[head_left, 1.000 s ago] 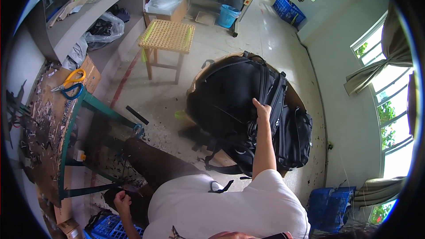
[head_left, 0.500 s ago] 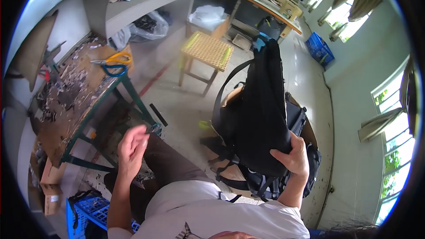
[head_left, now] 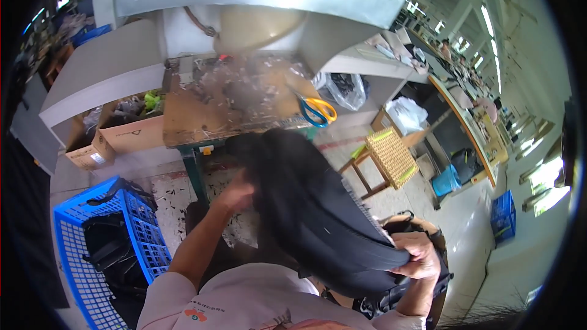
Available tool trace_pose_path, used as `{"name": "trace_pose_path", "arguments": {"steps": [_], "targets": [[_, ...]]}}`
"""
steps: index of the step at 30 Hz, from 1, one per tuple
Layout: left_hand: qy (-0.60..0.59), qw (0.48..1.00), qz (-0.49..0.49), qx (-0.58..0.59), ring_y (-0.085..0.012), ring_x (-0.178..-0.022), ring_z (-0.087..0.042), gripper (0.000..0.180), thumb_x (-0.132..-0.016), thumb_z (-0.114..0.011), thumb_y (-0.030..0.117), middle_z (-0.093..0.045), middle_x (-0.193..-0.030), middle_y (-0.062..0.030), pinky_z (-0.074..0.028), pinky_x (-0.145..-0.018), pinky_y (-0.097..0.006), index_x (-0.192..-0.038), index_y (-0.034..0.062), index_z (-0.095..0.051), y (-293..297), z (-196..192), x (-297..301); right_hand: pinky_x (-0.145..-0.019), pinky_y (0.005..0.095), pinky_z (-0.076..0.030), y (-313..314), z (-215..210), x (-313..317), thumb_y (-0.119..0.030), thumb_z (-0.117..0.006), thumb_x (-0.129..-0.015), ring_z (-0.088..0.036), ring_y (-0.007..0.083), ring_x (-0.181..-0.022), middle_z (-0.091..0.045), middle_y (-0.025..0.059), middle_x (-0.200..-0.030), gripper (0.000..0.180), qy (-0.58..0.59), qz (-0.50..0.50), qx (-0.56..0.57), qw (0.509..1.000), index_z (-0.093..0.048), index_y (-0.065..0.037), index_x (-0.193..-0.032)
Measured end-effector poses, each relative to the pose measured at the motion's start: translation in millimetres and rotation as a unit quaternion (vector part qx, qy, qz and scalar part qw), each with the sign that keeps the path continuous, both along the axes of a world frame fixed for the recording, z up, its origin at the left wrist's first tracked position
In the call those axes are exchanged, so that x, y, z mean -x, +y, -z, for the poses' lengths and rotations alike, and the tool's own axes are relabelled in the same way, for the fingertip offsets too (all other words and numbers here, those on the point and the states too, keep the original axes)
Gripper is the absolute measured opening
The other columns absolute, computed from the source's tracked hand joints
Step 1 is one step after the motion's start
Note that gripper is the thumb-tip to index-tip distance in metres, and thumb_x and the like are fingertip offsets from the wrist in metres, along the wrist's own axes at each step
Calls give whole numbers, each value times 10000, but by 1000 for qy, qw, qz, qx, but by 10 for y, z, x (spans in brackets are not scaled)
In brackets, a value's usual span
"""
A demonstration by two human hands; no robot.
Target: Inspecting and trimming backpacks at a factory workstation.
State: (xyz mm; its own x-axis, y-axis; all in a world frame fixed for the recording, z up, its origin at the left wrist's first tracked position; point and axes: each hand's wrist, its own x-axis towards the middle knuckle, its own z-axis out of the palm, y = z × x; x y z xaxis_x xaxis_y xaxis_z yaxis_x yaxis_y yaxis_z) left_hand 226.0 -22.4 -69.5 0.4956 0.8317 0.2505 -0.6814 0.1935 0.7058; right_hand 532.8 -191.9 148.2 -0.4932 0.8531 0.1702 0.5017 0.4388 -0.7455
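A black backpack [head_left: 312,208] with a raw, frayed edge along one side hangs tilted across my front. My right hand [head_left: 418,255] is closed on its lower right edge, thumb and fingers pinching the fabric. At the backpack's left side is my left hand [head_left: 237,193]; its fingers are blurred and partly hidden, so their grip cannot be made out. Beyond the backpack, scissors [head_left: 318,112] with orange and blue handles lie at the right edge of a scrap-strewn worktable [head_left: 202,125].
A blue plastic crate [head_left: 78,263] holding black pieces stands at the left. Cardboard boxes [head_left: 137,132] sit beneath a shelf. A woven stool [head_left: 391,156] is to the right, near a blue bucket [head_left: 447,179]. More black bags lie in a carton [head_left: 435,238] at lower right.
My view has swung left toward the worktable and crate. The backpack has come left across my front with my right hand still on it. My left hand, apart from it before, is now against it.
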Motion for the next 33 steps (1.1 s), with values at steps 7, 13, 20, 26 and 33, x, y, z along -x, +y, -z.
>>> {"name": "trace_pose_path", "arguments": {"steps": [7, 13, 20, 26, 33], "targets": [[116, 947, -289, 79, -157, -779, -595, 350, -640, -686, 22, -623, -869, -47, -475, -749, -307, -976, 27, -588, -53, -783, 1025, -861, 263, -381, 835, 871, 632, -91, -774, -595, -493, 132, -959, -553, 97, -1029, 675, 211, -11, 119, 970, -422, 53, -1153], [272, 889, -369, 10, -128, -755, -590, 293, -631, -709, 31, -632, -843, -49, -463, -731, -270, -910, 26, -621, 325, -1318, 1772, -849, 247, -371, 1534, 1319, 1661, -46, -650, -722, -477, 114, -945, -544, 62, -1031, 457, 316, -18, 177, 932, -462, 31, -1132], [291, 872, -390, 56, -201, -740, -613, 304, -623, -705, -33, -617, -848, -114, -520, -687, -321, -900, 13, -589, 839, -1424, 2144, -771, 245, -407, 2177, 1427, 2060, -80, -620, -747, -513, 112, -839, -579, 46, -927, 323, 349, -7, 175, 921, -518, 19, -1037], [280, 889, -353, 84, -202, -771, -607, 401, -635, -702, -17, -610, -890, -97, -515, -707, -316, -1003, 34, -550, 1137, -1385, 2109, -755, 246, -412, 2355, 1530, 2070, -95, -621, -744, -525, 119, -811, -596, 63, -897, 309, 350, 24, 132, 927, -526, 28, -1011], [376, 869, -320, 34, -193, -997, -496, 516, -657, -713, 97, -556, -1049, -79, -372, -870, -302, -1124, 34, -502, 1421, -1225, 2063, -743, 248, -414, 2324, 1520, 1994, -90, -617, -742, -520, 113, -790, -599, 63, -872, 283, 359, 67, 141, 920, -532, 32, -983]]}}
